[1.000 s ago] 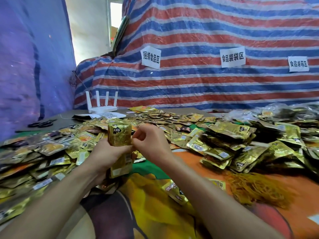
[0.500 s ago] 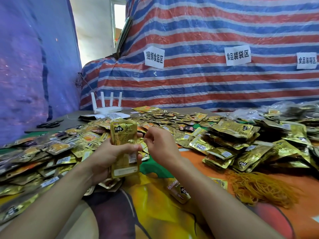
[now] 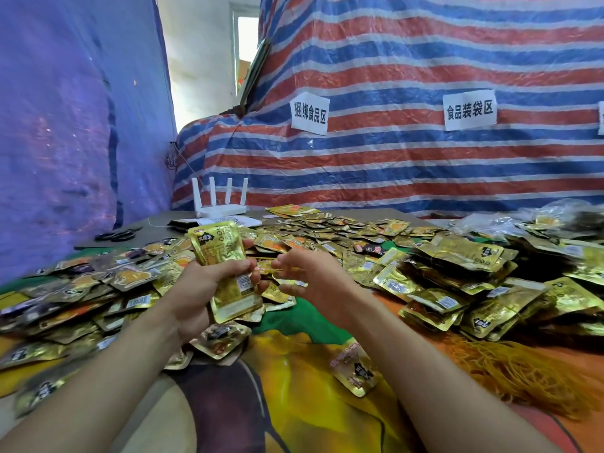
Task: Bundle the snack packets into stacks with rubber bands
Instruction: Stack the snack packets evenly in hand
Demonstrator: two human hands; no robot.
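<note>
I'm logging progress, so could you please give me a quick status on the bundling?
Left hand grips upright packet stack. Right hand beside it, fingers loose, no band seen. Rubber band pile to the right, nothing blocking.

The right hand (image 3: 313, 279) has drawn away from the packet stack (image 3: 217, 245), fingers loosened.

Paper signs hang on the far striped tarp (image 3: 392, 165). The left sign (image 3: 309, 113) reads 捆绑食品区. The middle sign (image 3: 469, 110) reads 食品装袋区. A third sign (image 3: 601, 122), at the right edge, is cut off and unreadable. The near stack of packets (image 3: 225, 256) carries a black label (image 3: 205, 238) with Chinese characters too blurred to read.
</note>
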